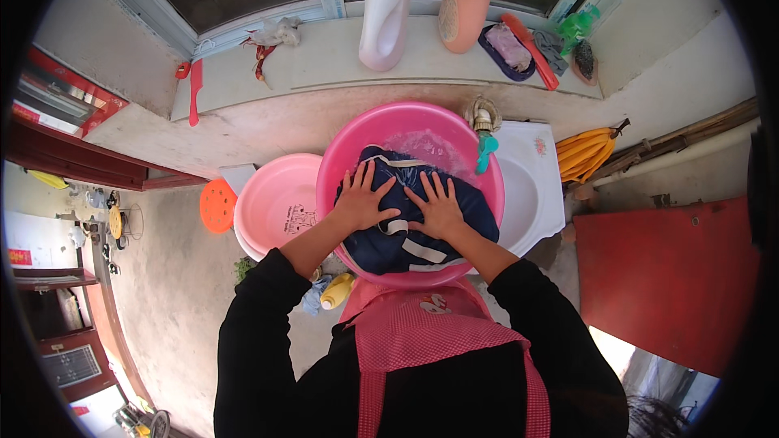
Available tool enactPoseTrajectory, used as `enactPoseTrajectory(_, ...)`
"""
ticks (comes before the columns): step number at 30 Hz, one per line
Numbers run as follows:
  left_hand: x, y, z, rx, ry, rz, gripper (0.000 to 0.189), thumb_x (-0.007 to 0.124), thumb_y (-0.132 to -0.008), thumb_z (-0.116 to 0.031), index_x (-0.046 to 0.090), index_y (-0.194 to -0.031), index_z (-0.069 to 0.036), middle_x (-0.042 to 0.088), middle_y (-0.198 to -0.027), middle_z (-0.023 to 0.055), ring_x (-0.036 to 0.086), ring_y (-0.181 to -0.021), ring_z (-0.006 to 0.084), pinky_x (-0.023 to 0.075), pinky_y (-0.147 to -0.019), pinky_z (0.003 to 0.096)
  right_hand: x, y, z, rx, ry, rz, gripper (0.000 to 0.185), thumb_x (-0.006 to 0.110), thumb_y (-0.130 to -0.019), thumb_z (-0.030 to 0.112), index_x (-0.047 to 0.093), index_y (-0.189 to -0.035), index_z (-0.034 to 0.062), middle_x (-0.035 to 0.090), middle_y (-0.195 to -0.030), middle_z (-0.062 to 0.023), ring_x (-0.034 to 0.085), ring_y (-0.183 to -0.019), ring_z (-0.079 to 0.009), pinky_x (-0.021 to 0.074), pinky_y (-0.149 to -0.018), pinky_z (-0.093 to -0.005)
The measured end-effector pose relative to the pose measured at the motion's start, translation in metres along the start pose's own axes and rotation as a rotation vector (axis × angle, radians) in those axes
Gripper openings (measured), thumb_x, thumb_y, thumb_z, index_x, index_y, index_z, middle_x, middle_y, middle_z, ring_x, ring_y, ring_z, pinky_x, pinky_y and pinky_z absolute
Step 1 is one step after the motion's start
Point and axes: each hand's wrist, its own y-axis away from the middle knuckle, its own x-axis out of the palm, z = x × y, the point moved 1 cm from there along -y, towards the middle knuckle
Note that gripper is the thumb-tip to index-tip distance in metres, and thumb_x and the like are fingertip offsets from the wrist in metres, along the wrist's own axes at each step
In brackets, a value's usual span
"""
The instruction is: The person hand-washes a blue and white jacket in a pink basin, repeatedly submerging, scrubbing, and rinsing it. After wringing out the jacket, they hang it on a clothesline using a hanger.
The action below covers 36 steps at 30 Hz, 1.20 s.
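A large pink plastic basin (365, 125) stands before me with a wet navy fabric item (389, 249) in it, marked by white strips. My left hand (365, 201) lies flat on the left part of the cloth, fingers spread. Palm down on its middle is my right hand (439, 210), also with fingers apart; neither hand grips a fold. Sudsy water (426, 145) shows at the basin's far side. A tap with a teal handle (486, 152) reaches over the far right rim.
A white sink (544, 164) sits right of the basin, paler pink basins (274, 194) left. On the sill stand a white pump bottle (382, 24), a peach pump bottle (465, 9), a soap dish (517, 73) and a red brush (529, 48). A yellow bottle (338, 290) lies below.
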Motion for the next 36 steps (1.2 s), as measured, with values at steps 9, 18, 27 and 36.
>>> enactPoseTrajectory(9, 0.032, -0.056, -0.016, -0.041, -0.106, -0.003, 0.09, 0.053, -0.085, -0.066, 0.013, -0.157, -0.029, 0.014, -0.157, 0.0265, 0.015, -0.145, 0.0417, 0.0128, -0.111, 0.0661, 0.012, -0.049, -0.022, 0.085, 0.034, 0.174, 0.084, 0.069, -0.076, 0.05, 0.038, -0.149, 0.0234, 0.018, -0.158, -0.0193, 0.013, -0.147, -0.0388, 0.0092, -0.116, -0.0604)
enactPoseTrajectory(18, 0.043, -0.086, -0.023, -0.114, 0.05, -0.293, 0.088, 0.07, -0.075, -0.053, 0.031, -0.151, -0.032, 0.034, -0.149, 0.0232, 0.038, -0.131, 0.0381, 0.0248, -0.106, 0.0647, 0.084, -0.083, -0.06, 0.167, -0.075, -0.195, 0.078, 0.072, -0.074, 0.036, 0.044, -0.146, 0.0203, 0.023, -0.153, -0.0263, 0.02, -0.143, -0.0438, 0.0189, -0.115, -0.0561)
enactPoseTrajectory(27, 0.0, -0.091, -0.009, -0.116, 0.444, -0.293, 0.099, 0.079, -0.073, -0.017, 0.022, -0.153, -0.027, 0.045, -0.141, 0.0195, 0.056, -0.109, 0.0374, 0.0491, -0.09, 0.0432, -0.038, -0.092, -0.046, 0.397, -0.419, -0.055, 0.064, 0.075, -0.07, 0.016, 0.05, -0.129, 0.0195, 0.064, -0.113, -0.0186, 0.062, -0.106, -0.0393, 0.0502, -0.087, -0.0495)
enactPoseTrajectory(36, -0.076, 0.005, -0.01, 0.095, 0.572, -0.82, 0.114, 0.086, -0.06, -0.006, 0.021, -0.154, -0.013, 0.056, -0.119, 0.0171, 0.056, -0.107, 0.0371, 0.0463, -0.089, 0.0422, -0.109, -0.004, 0.018, 0.001, -0.415, -0.944, 0.039, 0.072, -0.067, 0.004, 0.061, -0.102, 0.0175, 0.055, -0.086, -0.0052, 0.061, -0.083, -0.0289, 0.0477, -0.072, -0.0429)
